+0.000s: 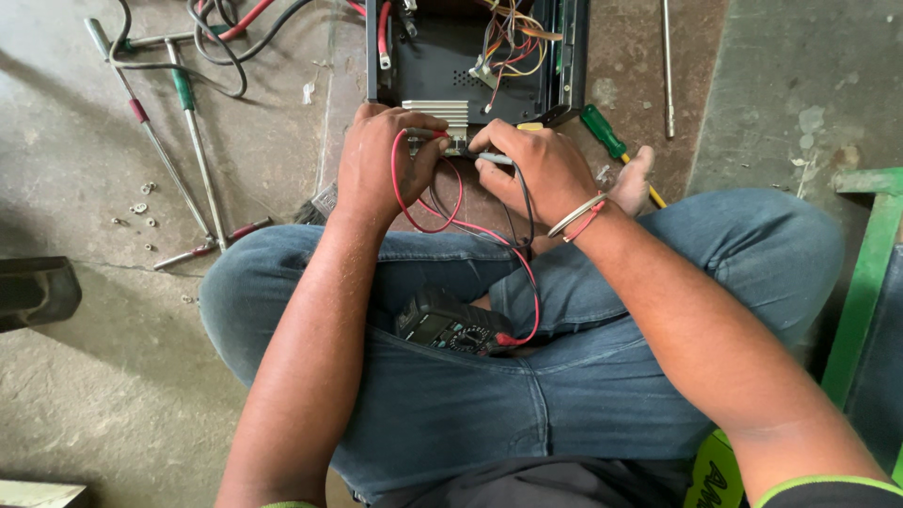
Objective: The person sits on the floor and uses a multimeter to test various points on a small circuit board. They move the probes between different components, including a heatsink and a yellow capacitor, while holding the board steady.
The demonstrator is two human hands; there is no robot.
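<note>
Testing is the step in hand: left hand (381,165) pinches the red probe (425,134), right hand (536,169) pinches the black probe (494,159), both on the finned metal part (435,111) at 12 o'clock. Meter (450,325) sits in the lap at 6 o'clock; next calls for steady tips and a look down at it.

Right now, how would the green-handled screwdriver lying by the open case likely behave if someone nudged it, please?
The green-handled screwdriver looks rigid, with a straight shaft. Its rounded handle probably lets it roll on the flat concrete floor. It seems light enough to slide easily.
</note>
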